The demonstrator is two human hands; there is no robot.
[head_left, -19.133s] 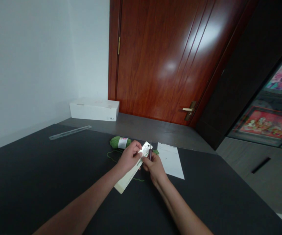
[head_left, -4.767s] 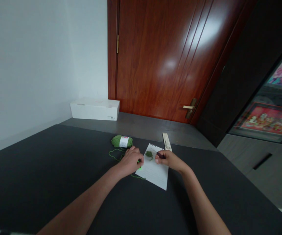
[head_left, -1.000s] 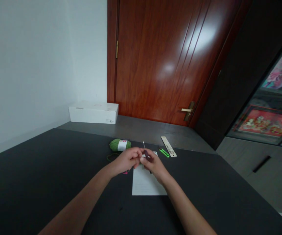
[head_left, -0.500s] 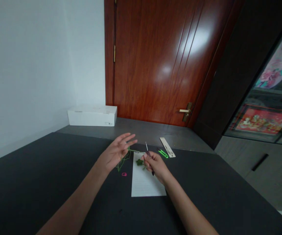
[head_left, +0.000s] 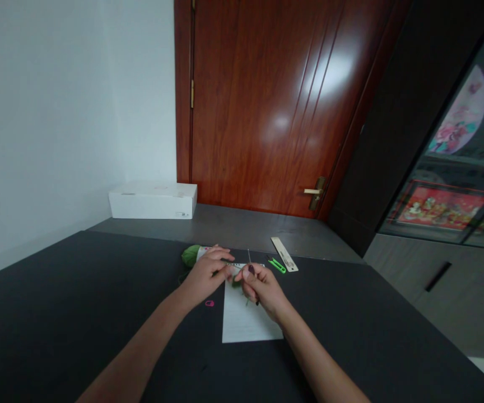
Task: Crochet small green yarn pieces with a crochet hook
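The crochet hook (head_left: pixel 251 270) is clenched in the closed right hand (head_left: pixel 263 289), the green crochet piece (head_left: pixel 236 283) pinched by the left hand (head_left: pixel 203 274) above the notepaper (head_left: pixel 246 320); loops could slip off if the yarn is slackened!

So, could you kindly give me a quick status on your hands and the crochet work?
Right hand: crochet hook gripped. Left hand: pinching green yarn strand beside small crocheted piece. Pink stitch marker lying off white notepaper, apart from the hands.
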